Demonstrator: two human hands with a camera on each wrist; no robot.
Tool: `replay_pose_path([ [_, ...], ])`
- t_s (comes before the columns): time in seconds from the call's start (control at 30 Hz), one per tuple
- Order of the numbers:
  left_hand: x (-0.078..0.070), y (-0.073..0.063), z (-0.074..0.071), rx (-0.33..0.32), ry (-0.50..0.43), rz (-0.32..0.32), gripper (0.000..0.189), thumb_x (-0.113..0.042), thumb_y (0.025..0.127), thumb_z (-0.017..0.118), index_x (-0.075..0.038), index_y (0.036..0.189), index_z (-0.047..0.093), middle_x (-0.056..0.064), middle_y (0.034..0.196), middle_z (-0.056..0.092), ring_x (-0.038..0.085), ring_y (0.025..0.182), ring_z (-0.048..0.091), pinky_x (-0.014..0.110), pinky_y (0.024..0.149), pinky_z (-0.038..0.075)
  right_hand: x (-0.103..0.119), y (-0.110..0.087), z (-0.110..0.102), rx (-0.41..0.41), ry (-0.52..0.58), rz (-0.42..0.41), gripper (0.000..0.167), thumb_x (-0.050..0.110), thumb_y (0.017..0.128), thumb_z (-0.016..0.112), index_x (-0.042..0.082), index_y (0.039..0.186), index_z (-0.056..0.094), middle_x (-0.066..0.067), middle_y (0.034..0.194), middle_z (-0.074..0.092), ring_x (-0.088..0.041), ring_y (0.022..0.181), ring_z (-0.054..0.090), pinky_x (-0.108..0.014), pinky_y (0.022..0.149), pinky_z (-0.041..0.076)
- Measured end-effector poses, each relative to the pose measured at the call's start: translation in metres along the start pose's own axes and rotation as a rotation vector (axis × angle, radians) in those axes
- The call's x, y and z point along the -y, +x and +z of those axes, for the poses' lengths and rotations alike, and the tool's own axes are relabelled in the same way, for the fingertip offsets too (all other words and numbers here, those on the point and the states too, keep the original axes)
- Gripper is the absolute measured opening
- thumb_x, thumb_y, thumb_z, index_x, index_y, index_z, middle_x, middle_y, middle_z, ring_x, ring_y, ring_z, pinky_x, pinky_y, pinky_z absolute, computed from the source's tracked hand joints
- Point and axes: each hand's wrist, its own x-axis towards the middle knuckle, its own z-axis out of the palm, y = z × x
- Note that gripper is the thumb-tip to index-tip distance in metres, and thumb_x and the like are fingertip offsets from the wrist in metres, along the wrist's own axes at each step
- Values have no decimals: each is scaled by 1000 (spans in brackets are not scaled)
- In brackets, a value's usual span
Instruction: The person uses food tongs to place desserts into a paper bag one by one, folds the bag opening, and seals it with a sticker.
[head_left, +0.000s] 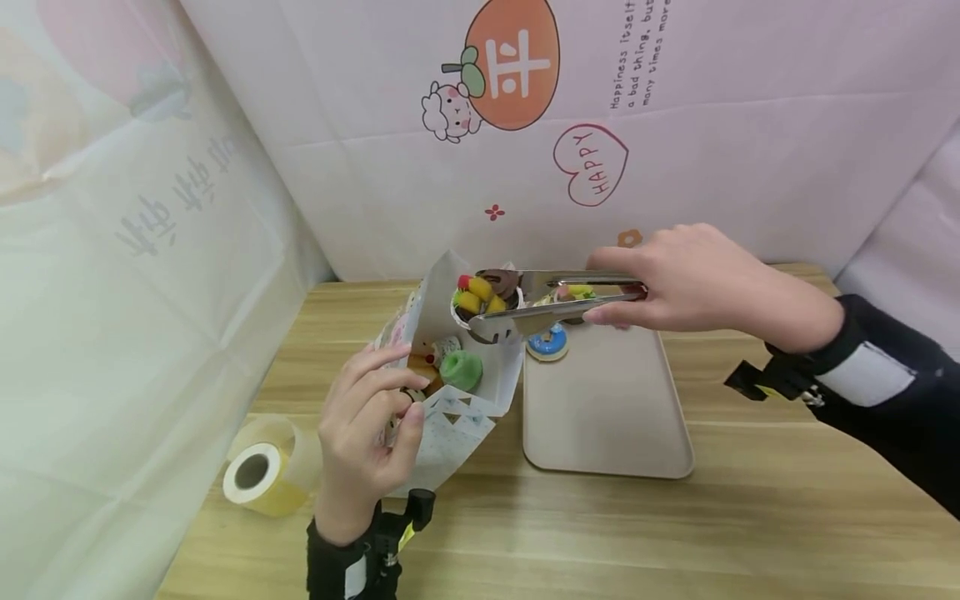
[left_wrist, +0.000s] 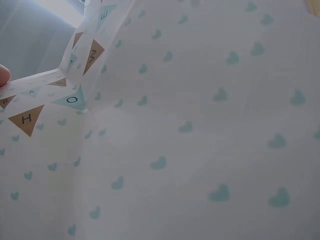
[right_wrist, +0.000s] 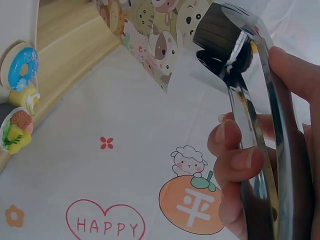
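My right hand (head_left: 690, 283) grips metal tongs (head_left: 555, 312), also seen in the right wrist view. The tongs' ends clasp a toy cupcake (head_left: 480, 296) with a dark cup and yellow and red toppings, above the mouth of a patterned paper bag (head_left: 487, 396). The bag stands tilted with its mouth toward me. Inside lie a green ring-shaped toy (head_left: 461, 370) and other toy pastries, partly hidden. My left hand (head_left: 363, 425) holds the bag at its left rim, fingers bent over the edge. The left wrist view shows mostly the bag's heart-printed side (left_wrist: 185, 125).
A beige tray (head_left: 607, 417) lies right of the bag. It carries a blue toy donut (head_left: 548, 342) and another topped toy cup (right_wrist: 16, 131), partly behind the tongs in the head view. A roll of tape (head_left: 262, 475) sits on the wooden table (head_left: 600, 542) at left. Printed cloth hangs behind.
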Motion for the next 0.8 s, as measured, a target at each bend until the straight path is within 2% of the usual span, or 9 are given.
replay_pose_path([
  [0.17, -1, -1, 0, 1, 6, -10, 43, -21, 97, 51, -6, 57, 47, 13, 72, 68, 36, 90, 67, 37, 108, 47, 5, 12, 0, 82, -15, 12, 35, 58, 82, 68, 26, 92, 59, 8, 57, 46, -9, 52, 41, -25, 46, 28],
  [0.3, 0, -1, 0, -3, 5, -11, 43, -21, 97, 51, -5, 57, 47, 13, 72, 68, 36, 90, 67, 39, 106, 48, 9, 22, 0, 140, -8, 4, 36, 59, 84, 66, 25, 89, 57, 11, 50, 46, -10, 47, 43, -25, 44, 26],
  [0.57, 0, -1, 0, 12, 7, -18, 43, -21, 97, 51, -5, 57, 48, 13, 73, 68, 36, 92, 67, 39, 108, 48, 17, 41, -1, 248, -31, -1, 37, 57, 88, 62, 22, 98, 59, 11, 44, 49, -7, 44, 50, -26, 42, 28],
  [0.67, 0, -2, 0, 10, 6, -15, 43, -21, 97, 51, -5, 57, 48, 13, 73, 68, 36, 92, 68, 40, 107, 48, 18, 47, 0, 253, -60, -3, 38, 58, 87, 62, 21, 97, 59, 7, 49, 50, -9, 48, 51, -27, 42, 30],
  [0.8, 1, -2, 0, 8, 5, -12, 43, -21, 97, 51, -5, 57, 48, 13, 73, 68, 36, 92, 68, 40, 107, 48, 21, 53, 2, 242, -88, -16, 42, 59, 85, 63, 21, 102, 64, 2, 62, 53, -13, 57, 52, -28, 44, 33],
])
